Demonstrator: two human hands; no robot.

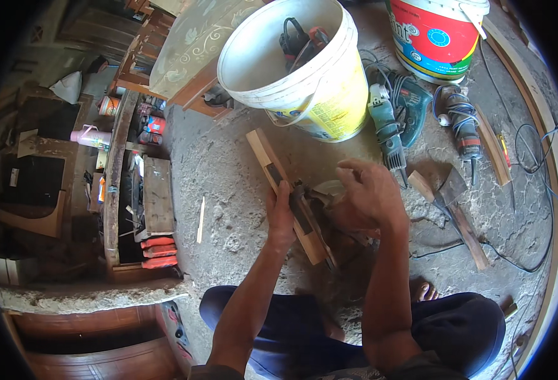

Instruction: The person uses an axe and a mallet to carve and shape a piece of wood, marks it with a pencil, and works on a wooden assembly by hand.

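Note:
My left hand grips a light wooden bar held at a slant above the floor, thumb along its side. Dark rectangular patches show on the bar's upper face. Against its right side sits a dark metal piece, partly covered by my hands. My right hand is just to the right of the bar, its fingers curled inward. Whatever lies within those fingers is hidden. A pale round thing shows in part between the bar and my right hand.
Ahead stands a white and yellow bucket with tools inside; a red paint bucket is beyond. Corded power tools lie right, near a hatchet. A cable crosses the floor. Left is a wooden shelf with red-handled tools.

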